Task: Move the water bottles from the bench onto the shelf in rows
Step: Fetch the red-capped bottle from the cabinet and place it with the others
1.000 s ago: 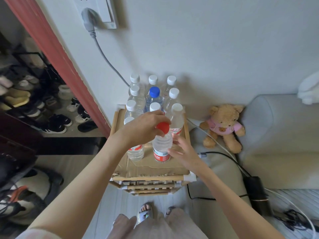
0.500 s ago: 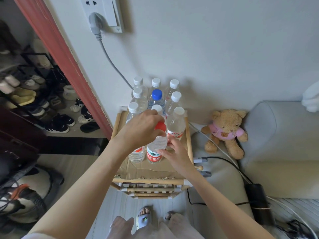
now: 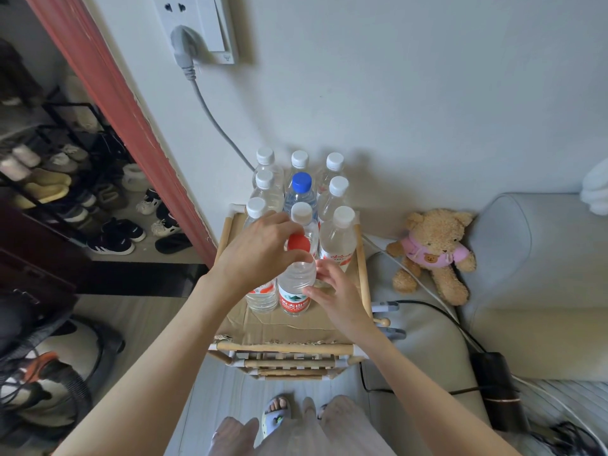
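A grey sofa (image 3: 533,278) fills the right side, with a teddy bear (image 3: 432,255) sitting on it near the wooden shelf (image 3: 362,278). The shelf's top holds upright water bottles (image 3: 335,192) in rows of three against the wall. At the front stands a red-capped bottle (image 3: 296,284): the left hand (image 3: 260,255) curls around its neck, and the right hand (image 3: 335,297) presses fingertips on its side.
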Action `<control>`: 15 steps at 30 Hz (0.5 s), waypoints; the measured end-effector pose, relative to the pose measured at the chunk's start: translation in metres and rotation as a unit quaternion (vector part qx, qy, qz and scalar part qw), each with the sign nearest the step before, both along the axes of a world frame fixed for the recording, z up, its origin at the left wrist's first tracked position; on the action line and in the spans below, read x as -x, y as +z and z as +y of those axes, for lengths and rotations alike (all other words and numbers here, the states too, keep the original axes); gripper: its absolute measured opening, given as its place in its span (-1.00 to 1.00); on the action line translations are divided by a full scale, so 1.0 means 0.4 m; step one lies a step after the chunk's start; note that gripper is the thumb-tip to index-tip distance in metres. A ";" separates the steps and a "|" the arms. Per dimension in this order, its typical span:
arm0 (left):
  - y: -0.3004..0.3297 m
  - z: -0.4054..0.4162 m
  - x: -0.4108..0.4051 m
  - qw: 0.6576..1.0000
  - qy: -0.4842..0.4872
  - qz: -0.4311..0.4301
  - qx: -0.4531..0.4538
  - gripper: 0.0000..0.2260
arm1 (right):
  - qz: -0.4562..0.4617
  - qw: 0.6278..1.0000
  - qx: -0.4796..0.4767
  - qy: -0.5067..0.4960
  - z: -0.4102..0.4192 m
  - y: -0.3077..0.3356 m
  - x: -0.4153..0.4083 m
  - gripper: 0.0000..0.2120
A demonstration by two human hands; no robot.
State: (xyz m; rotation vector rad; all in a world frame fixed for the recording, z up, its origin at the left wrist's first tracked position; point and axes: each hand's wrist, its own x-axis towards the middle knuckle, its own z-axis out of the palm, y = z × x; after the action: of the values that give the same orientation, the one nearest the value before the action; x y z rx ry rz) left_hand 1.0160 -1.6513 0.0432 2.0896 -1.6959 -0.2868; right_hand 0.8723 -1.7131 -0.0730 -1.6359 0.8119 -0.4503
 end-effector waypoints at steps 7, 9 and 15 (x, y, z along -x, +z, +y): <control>-0.022 0.002 -0.005 1.000 0.003 0.013 0.017 -0.72 | -0.009 1.000 0.009 -0.005 0.003 -0.003 -0.002 -0.62; -0.027 0.006 -0.004 1.000 0.003 0.011 0.025 -0.71 | -0.011 1.000 0.006 -0.001 0.003 -0.001 0.001 -0.63; -0.049 0.036 -0.020 0.998 -0.036 -0.011 0.057 -0.68 | -0.005 1.000 0.008 -0.006 0.007 -0.009 0.005 -0.58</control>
State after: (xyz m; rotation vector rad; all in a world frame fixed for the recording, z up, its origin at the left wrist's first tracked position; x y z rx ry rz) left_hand 1.0241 -1.6367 0.0237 1.9600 -1.7598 -0.1853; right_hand 0.8702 -1.7102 -0.0764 -1.6442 0.8126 -0.4738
